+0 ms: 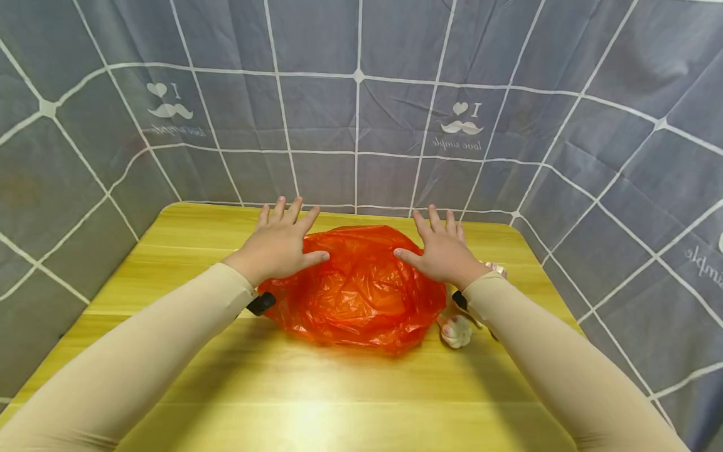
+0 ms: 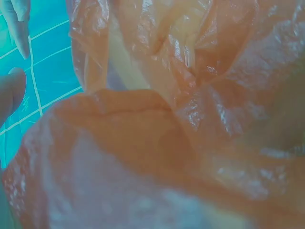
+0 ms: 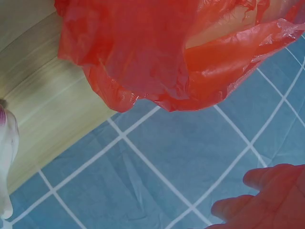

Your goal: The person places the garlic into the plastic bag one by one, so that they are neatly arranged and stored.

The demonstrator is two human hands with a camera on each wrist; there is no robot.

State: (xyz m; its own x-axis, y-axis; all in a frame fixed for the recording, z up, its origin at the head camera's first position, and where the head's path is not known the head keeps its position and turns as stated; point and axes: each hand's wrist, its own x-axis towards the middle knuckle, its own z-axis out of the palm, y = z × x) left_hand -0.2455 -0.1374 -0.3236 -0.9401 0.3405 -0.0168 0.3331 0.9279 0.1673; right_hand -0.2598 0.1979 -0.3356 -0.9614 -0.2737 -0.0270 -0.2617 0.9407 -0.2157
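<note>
A crumpled red plastic bag (image 1: 356,295) spreads above the wooden table in the head view, with its mouth wide. My left hand (image 1: 279,245) is at its left far side, fingers splayed and thumb pointing in over the bag. On the other side my right hand (image 1: 443,251) mirrors it, fingers straight and apart. Whether either hand touches the plastic cannot be made out. Translucent bag film (image 2: 128,157) fills most of the left wrist view, hiding what lies beyond. In the right wrist view, the bag's edge (image 3: 205,81) hangs clear of my fingers (image 3: 271,191).
A garlic bulb (image 1: 456,331) lies on the table (image 1: 316,402) right of the bag. Another bulb (image 1: 494,269) is partly hidden behind my right wrist. A grey curtain (image 1: 316,113) with white lines surrounds the table's back and sides.
</note>
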